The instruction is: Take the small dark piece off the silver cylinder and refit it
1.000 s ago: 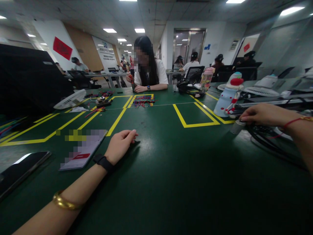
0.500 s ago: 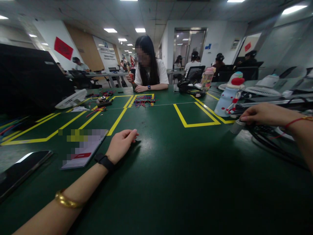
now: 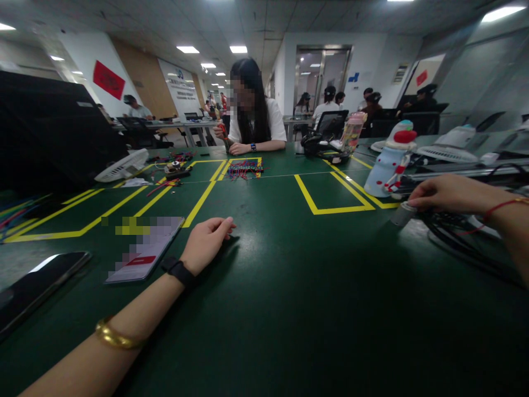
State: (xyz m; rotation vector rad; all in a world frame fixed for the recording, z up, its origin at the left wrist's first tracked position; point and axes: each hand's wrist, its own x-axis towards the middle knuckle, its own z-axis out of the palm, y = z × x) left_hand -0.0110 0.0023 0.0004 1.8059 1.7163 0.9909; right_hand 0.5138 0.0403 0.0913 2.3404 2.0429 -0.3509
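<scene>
My left hand [image 3: 206, 242] rests on the green table [image 3: 289, 309], its fingers loosely curled and its thumb laid along them; nothing shows in it. A black band and a gold bangle are on that arm. Just left of it lies a phone [image 3: 144, 256] with a lit screen, partly blurred out. At the right, my right hand [image 3: 448, 193] pinches the top of a small grey metal cylinder [image 3: 401, 215] that stands slightly tilted on the table. Behind that hand is a light blue snowman-shaped bottle [image 3: 386, 171]. Black cables [image 3: 450, 240] lie under the right wrist.
A dark phone [image 3: 37, 286] lies at the left edge. Yellow tape [image 3: 343, 211] marks areas on the table. A bundle of coloured wires [image 3: 244, 169] sits near a co-worker [image 3: 256, 121] across the table. White fans [image 3: 124, 165] and a pink bottle [image 3: 353, 132] stand farther back.
The view has shifted very slightly. Both hands and the grey metal cylinder stay in place on the table.
</scene>
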